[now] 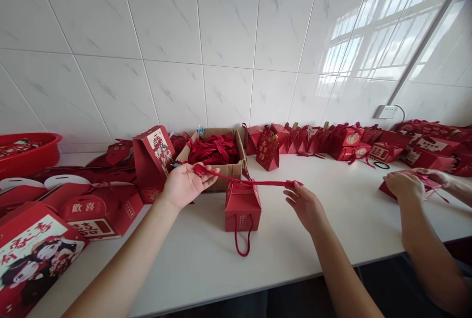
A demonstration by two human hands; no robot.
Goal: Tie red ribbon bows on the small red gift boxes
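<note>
A red ribbon (258,183) stretches almost level between my two hands, passing the top of a small red gift box (243,206). My left hand (190,185), palm up, pinches one end between thumb and fingers. At the other end, my right hand (304,205) grips the ribbon with thumb and forefinger, its other fingers loosely curled. The gift box stands upright on the white table, a twisted red cord handle (242,254) hanging down its near side. Whether the ribbon is threaded through the box top cannot be made out.
Behind the box, a cardboard carton (241,153) holds loose red ribbons (214,150). Red boxes (92,212) crowd the left, with a red plastic basin (44,148) behind. More boxes (350,141) line the tiled wall. At right, another person's hands (407,187) work on a red box (387,189).
</note>
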